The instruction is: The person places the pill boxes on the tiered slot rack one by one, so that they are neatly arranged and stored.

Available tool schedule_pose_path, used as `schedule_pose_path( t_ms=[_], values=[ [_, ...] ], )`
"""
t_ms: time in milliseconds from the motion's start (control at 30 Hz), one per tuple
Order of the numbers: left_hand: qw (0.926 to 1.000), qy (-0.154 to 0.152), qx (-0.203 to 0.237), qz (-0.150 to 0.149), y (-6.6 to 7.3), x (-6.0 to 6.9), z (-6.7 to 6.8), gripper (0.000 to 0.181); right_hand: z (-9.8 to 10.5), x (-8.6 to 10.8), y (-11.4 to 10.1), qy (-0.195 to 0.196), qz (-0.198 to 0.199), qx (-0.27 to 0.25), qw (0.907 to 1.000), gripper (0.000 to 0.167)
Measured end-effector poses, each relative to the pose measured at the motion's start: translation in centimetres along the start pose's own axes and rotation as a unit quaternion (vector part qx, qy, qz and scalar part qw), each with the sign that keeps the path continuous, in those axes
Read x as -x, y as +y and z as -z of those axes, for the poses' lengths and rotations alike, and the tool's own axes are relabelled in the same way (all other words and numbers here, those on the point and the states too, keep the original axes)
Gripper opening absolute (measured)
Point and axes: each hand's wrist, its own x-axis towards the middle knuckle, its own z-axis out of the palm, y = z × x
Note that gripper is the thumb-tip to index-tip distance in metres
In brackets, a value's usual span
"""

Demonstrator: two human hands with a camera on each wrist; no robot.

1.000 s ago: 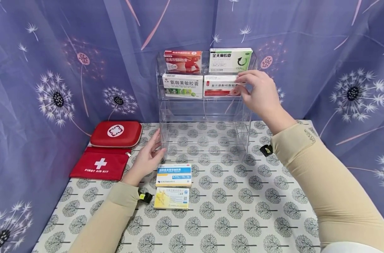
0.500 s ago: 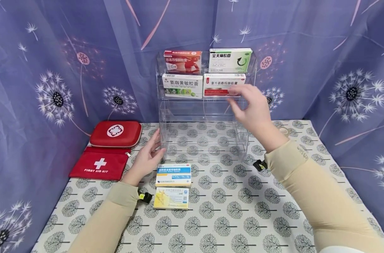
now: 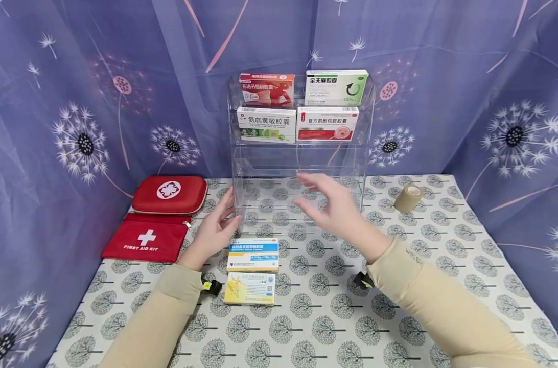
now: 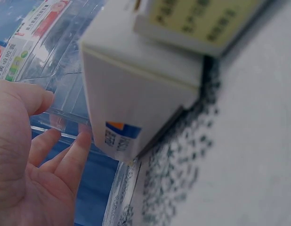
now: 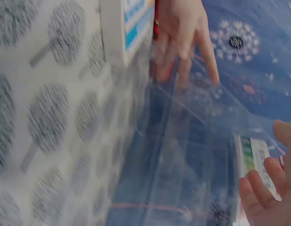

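A clear tiered display rack (image 3: 302,158) stands upright at the back of the table. Four-sided medicine boxes fill its two upper tiers: a red box (image 3: 266,91), a green-and-white box (image 3: 336,88), a white box with a green strip (image 3: 266,125) and a white box with a red band (image 3: 327,124). My left hand (image 3: 214,227) touches the rack's left side with fairly straight fingers. In front of the lower tiers, my right hand (image 3: 331,204) hangs with thumb and fingers spread, holding nothing. A blue-and-white medicine box (image 3: 253,255) and a yellow-and-white medicine box (image 3: 249,289) lie near my left hand.
A red hard case (image 3: 168,194) and a red first aid pouch (image 3: 145,238) lie at the left. At the right back stands a tan roll (image 3: 408,198). Purple dandelion-print curtains (image 3: 270,30) hang behind and beside the tree-print tablecloth (image 3: 334,327).
My right hand has left the red-banded box on the second tier and moved down and left, in front of the lower tiers. My left hand has stayed at the rack's side.
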Motion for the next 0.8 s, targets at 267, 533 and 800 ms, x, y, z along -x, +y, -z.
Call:
schedule_pose_path(
  t_ms=[267, 533, 800],
  values=[
    [1.0, 0.003, -0.007, 0.002, -0.1, 0.1, 0.0, 0.085, -3.1, 2.5, -0.6, -0.082, -0.019, -0.011, 0.9964, 0.065],
    [0.9999, 0.002, -0.008, -0.012, -0.2, 0.0, -0.1, 0.084, -5.7, 4.4, -1.0, -0.162, -0.057, -0.005, 0.9852, 0.067],
    [0.9996, 0.008, -0.016, -0.02, -0.1, 0.0, 0.0, 0.086, -7.5, 5.5, -1.3, -0.203, -0.079, 0.013, 0.9759, 0.07]
  ],
)
